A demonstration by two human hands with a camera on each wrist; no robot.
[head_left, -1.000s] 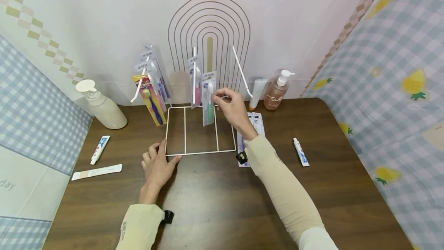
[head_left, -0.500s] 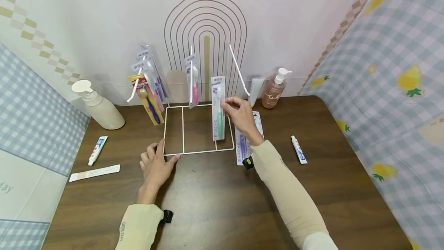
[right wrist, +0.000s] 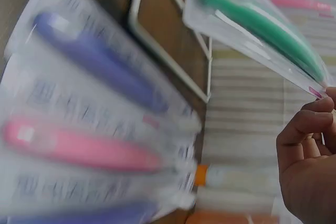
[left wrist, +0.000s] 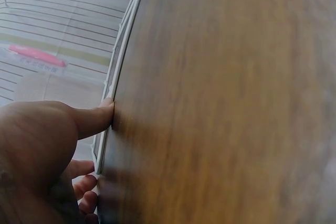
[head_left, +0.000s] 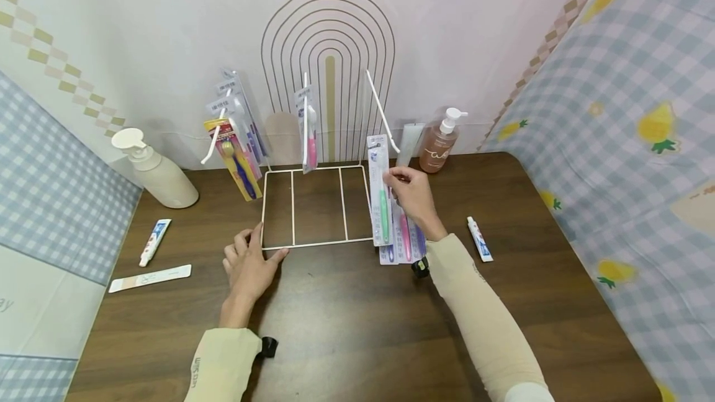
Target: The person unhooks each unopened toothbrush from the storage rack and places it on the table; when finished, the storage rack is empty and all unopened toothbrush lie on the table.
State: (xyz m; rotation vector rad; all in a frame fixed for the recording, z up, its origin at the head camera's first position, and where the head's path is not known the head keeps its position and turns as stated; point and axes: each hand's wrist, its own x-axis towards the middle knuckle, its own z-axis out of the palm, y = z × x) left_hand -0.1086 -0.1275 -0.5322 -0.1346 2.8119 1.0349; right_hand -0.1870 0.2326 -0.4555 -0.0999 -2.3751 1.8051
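My right hand [head_left: 413, 196] pinches the edge of a packaged toothbrush with a green handle [head_left: 379, 203], held upright at the right side of a white wire rack [head_left: 329, 242]. In the right wrist view this green toothbrush [right wrist: 268, 32] is at the upper right. Below the hand lie packaged toothbrushes with purple and pink handles [head_left: 406, 237]. My left hand [head_left: 248, 272] rests at the rack's front left corner, its thumb against the front bar. A pink packaged toothbrush [head_left: 311, 147] hangs on the middle hook, several others [head_left: 238, 163] on the left one. The right hook [head_left: 382, 110] is bare.
A white pump bottle [head_left: 159, 169] stands at left; a pink pump bottle [head_left: 438, 147] and a pale tube [head_left: 410, 141] stand behind the right hand. Small toothpaste tubes lie left [head_left: 155, 242] and right [head_left: 480, 239]. A flat sachet [head_left: 149, 278] lies near the left one.
My right hand has carried the green toothbrush from near the middle hook rightward and down, to beside the right hook's tip. My left hand stays at the rack's corner.
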